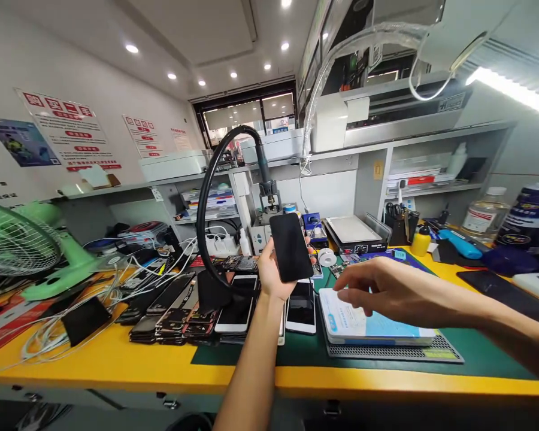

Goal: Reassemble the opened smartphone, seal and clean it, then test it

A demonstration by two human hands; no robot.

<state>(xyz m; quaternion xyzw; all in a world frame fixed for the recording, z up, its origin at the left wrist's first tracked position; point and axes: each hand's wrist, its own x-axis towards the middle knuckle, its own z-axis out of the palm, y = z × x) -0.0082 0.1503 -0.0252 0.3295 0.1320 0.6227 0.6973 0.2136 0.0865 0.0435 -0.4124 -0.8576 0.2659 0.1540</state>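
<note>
Occlusions and crops: left hand (273,274) partly behind dark phone (291,248), several items cut at edges.
Most left-hand fingers hidden, only tips show along phone's right side; phone's back not visible. White phone (301,311) below partly covered by the left arm. Right hand (379,290) blocks some of the white-and-blue packet (386,330). Left forearm cut at bottom, right forearm at right edge. Fan (15,239) cropped left, dark blue can (526,216) cropped right. Wall poster (72,133) fine print too small to read.

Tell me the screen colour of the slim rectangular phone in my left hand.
The rectangular phone screen is black, showing best in the head view.
</note>
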